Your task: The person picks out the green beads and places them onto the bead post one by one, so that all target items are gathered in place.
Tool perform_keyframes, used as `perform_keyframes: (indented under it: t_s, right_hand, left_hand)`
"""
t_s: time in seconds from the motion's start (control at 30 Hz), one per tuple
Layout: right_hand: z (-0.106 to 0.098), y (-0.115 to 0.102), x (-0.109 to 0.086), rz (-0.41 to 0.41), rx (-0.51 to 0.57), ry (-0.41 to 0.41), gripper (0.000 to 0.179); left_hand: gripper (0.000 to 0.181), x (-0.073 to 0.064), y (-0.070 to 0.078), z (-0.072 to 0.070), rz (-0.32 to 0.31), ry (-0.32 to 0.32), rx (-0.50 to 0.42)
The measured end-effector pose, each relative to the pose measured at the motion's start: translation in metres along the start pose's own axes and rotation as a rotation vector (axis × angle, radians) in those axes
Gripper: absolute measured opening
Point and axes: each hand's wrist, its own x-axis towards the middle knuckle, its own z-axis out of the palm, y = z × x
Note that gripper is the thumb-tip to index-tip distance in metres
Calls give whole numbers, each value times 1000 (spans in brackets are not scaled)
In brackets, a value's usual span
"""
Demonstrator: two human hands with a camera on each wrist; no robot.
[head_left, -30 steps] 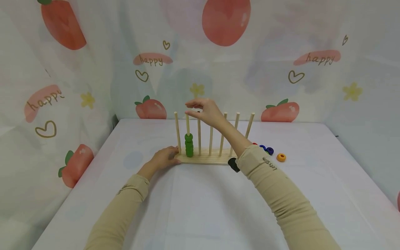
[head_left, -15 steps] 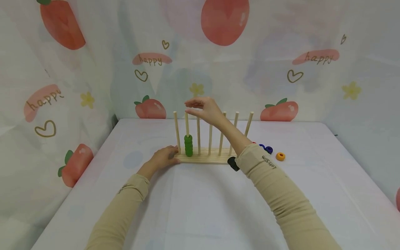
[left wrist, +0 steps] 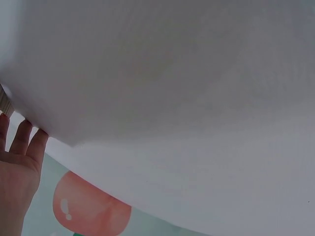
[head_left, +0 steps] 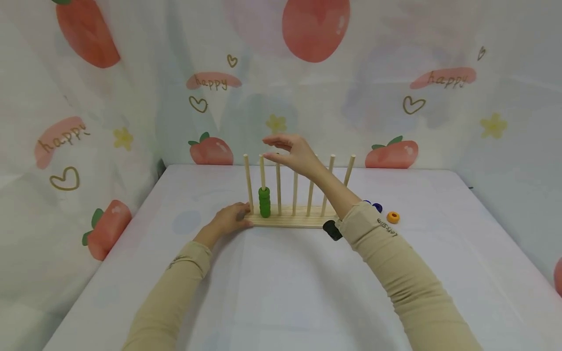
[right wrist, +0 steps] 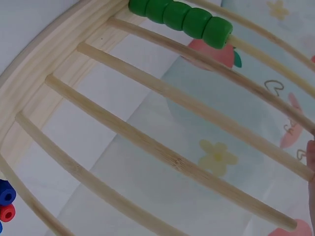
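A wooden base [head_left: 291, 221] with a row of upright pegs stands on the table. Several green beads [head_left: 264, 202] are stacked low on the second peg from the left; this green stack [right wrist: 179, 18] also shows along the top of the right wrist view. My left hand [head_left: 227, 220] holds the left end of the base, thumb in front and fingers behind. Above the second peg's tip, my right hand [head_left: 293, 154] hovers with thumb and fingers parted and nothing between them. The left wrist view catches the left hand [left wrist: 22, 162] at its edge, fingertips by the base's corner.
An orange bead [head_left: 392, 217] and dark blue beads [head_left: 377, 208] lie right of the base, partly behind the right forearm. The right wrist view also shows a red bead [right wrist: 7, 213] there. A patterned cloth wall [head_left: 303, 112] rises behind the table.
My right hand has shifted slightly right, away from the second peg's tip. The green beads sit closer together than a second ago. My left hand stays at the base.
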Motion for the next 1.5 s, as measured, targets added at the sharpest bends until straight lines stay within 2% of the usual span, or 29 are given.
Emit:
perform_keyframes:
  t_s: [0.2,0.4,0.8,0.97,1.13,1.5]
  right_hand:
    - [-4,4,-10,-73,-58,55,36]
    - [-8,4,-18,-110,-50,79,35]
    - [-16,6,-39,-100,-44,133,34]
    - [-18,8,-50,-108,0,178,32]
    - [-25,9,-61,-79,58,218,31]
    - [-44,6,-85,-92,88,268,30]
  left_hand:
    - [59,2,1,-2,8,-3,-2]
    - [57,-2,4,-4,-14,-14,-1]
    - [58,-2,2,-1,-9,-5,-5]
    - [58,-1,2,-2,-6,-8,-4]
    - [58,-2,1,-1,10,-4,5]
    - [59,-3,4,-3,10,-9,1]
